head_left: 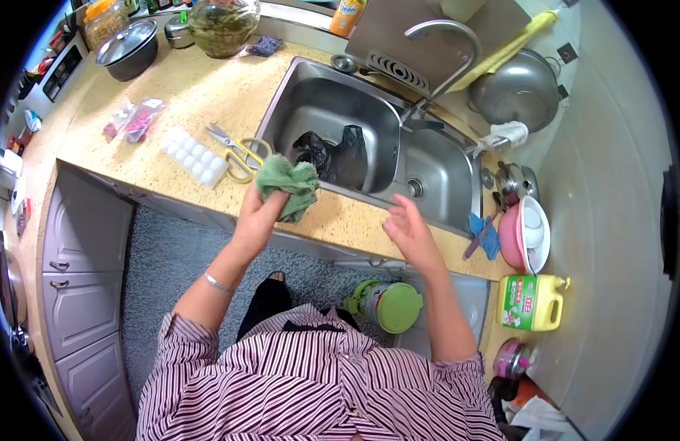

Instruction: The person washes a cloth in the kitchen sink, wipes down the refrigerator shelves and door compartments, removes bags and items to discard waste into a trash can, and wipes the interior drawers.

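Observation:
A crumpled green cloth (290, 185) is bunched in my left hand (265, 211), held over the counter's front edge near the sink. My right hand (410, 229) is raised in front of the sink divider, its fingers apart and nothing in them. To the left of the cloth, a pair of yellow-handled scissors (240, 153) lies on the counter with its blades pointing away. A white tray with rounded compartments (195, 156) rests beside the scissors. Black plastic bags (316, 153) lie in the left basin of the steel sink (281, 88).
A lidded pot (130, 55), a large glass jar (224, 28) and small pink packets (141, 120) stand or lie at the back left. The faucet (468, 44) arches over the sink. Bowls (512, 231) and a yellow-green jug (532, 303) line the right. Below sits a green-lidded bin (398, 307).

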